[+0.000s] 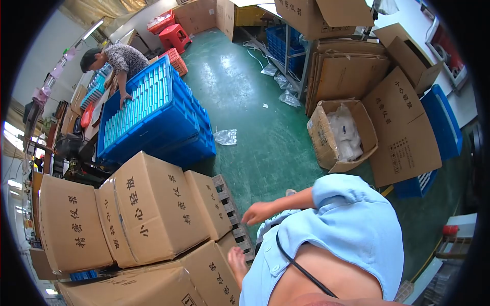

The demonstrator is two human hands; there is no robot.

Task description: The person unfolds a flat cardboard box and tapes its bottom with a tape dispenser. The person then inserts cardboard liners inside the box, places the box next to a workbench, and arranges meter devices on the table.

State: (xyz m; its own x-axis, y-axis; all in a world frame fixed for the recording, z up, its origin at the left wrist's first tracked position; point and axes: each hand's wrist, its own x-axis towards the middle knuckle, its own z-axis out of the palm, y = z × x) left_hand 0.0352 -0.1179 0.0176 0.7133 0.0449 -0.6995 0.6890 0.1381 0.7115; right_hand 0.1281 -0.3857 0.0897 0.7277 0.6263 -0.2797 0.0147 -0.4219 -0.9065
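Observation:
My right hand [258, 212] hangs in front of my body with its fingers loosely extended and nothing visible in it. Below it in the head view, my left hand [237, 261] shows with fingers apart, beside the lower carton [212, 270]; whether it touches the cardboard I cannot tell. Nearest to my right hand is a smaller brown carton [208, 203] on the stack. A large taped carton [153, 204] with black printed characters stands beside it, with another carton [74, 224] at the left. A pallet [232, 204] shows behind the stack.
A co-worker [122, 58] reaches into a blue crate [153, 130] filled with rows of light-blue pieces. An open carton [326, 148] holding plastic bags stands on the green floor [250, 168]. Flattened cartons [347, 76] lean at the right. A plastic bag [225, 136] lies on the floor.

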